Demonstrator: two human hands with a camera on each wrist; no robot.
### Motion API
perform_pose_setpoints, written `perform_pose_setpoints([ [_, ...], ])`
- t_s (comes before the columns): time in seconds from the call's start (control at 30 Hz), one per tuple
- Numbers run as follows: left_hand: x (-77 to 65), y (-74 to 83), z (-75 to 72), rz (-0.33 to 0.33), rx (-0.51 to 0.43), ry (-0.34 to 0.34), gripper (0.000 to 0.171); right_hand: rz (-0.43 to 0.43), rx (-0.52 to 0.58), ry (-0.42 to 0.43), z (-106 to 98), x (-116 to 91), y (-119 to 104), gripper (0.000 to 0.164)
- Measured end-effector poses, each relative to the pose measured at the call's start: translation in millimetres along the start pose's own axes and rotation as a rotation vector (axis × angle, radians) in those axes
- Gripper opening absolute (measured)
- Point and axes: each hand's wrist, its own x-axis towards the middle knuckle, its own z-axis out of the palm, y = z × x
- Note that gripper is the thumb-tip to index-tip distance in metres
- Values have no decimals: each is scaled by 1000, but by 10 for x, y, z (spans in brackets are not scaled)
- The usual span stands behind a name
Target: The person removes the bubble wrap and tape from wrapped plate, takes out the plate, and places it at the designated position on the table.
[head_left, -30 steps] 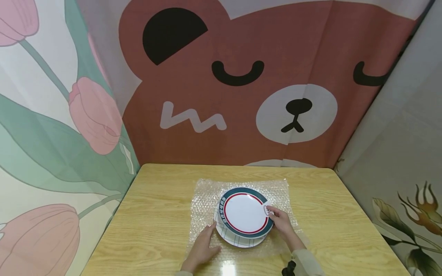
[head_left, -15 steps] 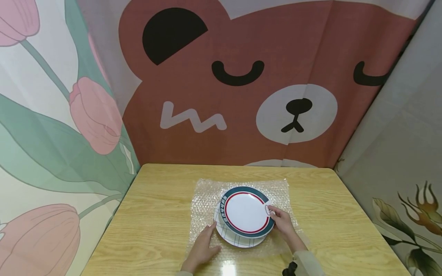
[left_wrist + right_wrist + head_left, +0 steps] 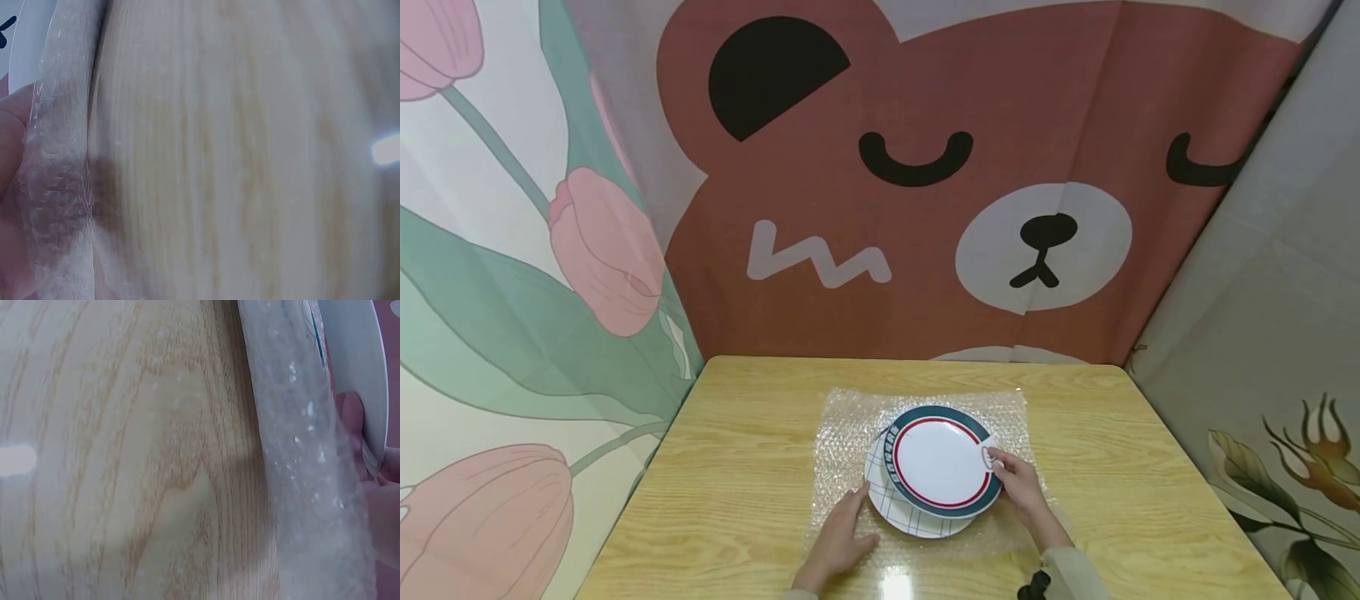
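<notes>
A white plate with a dark teal rim and a red ring (image 3: 942,462) overlaps a white plate with thin grid lines (image 3: 917,523) beneath it. The right hand (image 3: 1024,493) pinches the upper plate's right rim, thumb on top. In the right wrist view, fingers (image 3: 352,415) reach under that plate's pale underside (image 3: 365,362), which stands apart from what lies below. The left hand (image 3: 841,535) rests at the lower plate's left edge, its fingers extended against the rim and its thumb spread away. Bubble wrap (image 3: 846,429) lies flat under both plates.
A wood-grain table (image 3: 722,500) carries everything, with a bright light reflection near its front. Behind it hangs a cloth with a brown bear (image 3: 820,325); floral cloths hang to the left (image 3: 490,333) and right (image 3: 1210,333). A small black object (image 3: 1033,586) sits by the right sleeve.
The right hand has drawn the teal-rimmed plate slightly to the right, uncovering more of the grid-lined plate's left side. The left hand stays in place.
</notes>
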Motion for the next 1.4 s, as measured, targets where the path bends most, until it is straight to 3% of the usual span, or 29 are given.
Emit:
perform_pose_setpoints([
  [0.5, -11, 19, -11, 2, -1, 1, 74, 24, 48, 29, -50, -18, 0, 35],
  [1.4, 1, 1, -10, -9, 4, -11, 75, 50, 2, 74, -172, -40, -13, 36],
])
